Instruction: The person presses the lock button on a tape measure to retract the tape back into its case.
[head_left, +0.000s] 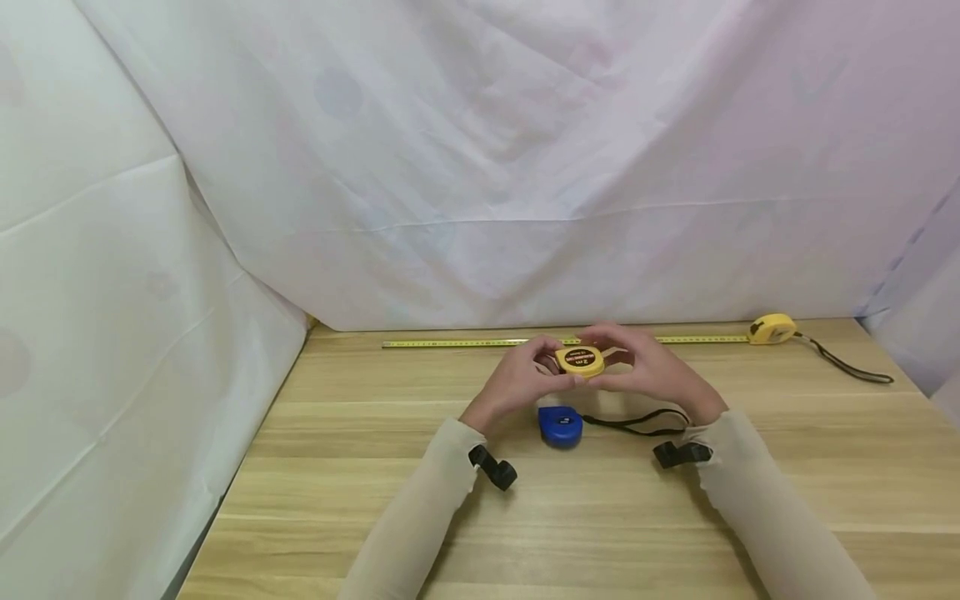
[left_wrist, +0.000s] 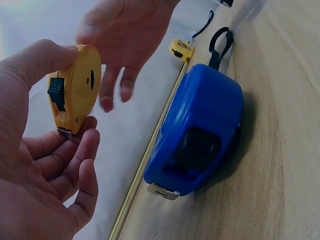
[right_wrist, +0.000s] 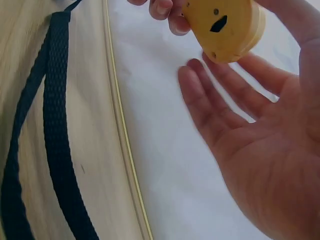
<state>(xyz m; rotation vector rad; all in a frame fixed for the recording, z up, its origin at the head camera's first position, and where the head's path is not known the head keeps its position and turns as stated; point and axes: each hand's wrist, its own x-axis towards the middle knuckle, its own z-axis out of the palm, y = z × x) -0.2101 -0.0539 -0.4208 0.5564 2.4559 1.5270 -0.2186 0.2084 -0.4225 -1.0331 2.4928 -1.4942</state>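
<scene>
A small yellow tape measure point(head_left: 581, 362), marked 2 m on its face, is held up over the table. My left hand point(head_left: 522, 377) pinches it between thumb and fingers; the left wrist view shows the black button on the case point(left_wrist: 76, 92) and the metal hook at its lower end. At the other side of the case is my right hand point(head_left: 647, 364), fingers fairly straight and spread around it in the right wrist view. Whether the right thumb presses on the case is hard to tell. Below the hands, a blue tape measure point(head_left: 561, 427) lies on the table, its black strap point(head_left: 637, 422) stretching right.
Along the back of the wooden table point(head_left: 315, 467) lies a drawn-out yellow blade point(head_left: 450, 343), running to a larger yellow tape measure point(head_left: 772, 329) at the right. That one has a black wrist strap point(head_left: 843, 362). White cloth point(head_left: 450, 167) hangs behind and at the left.
</scene>
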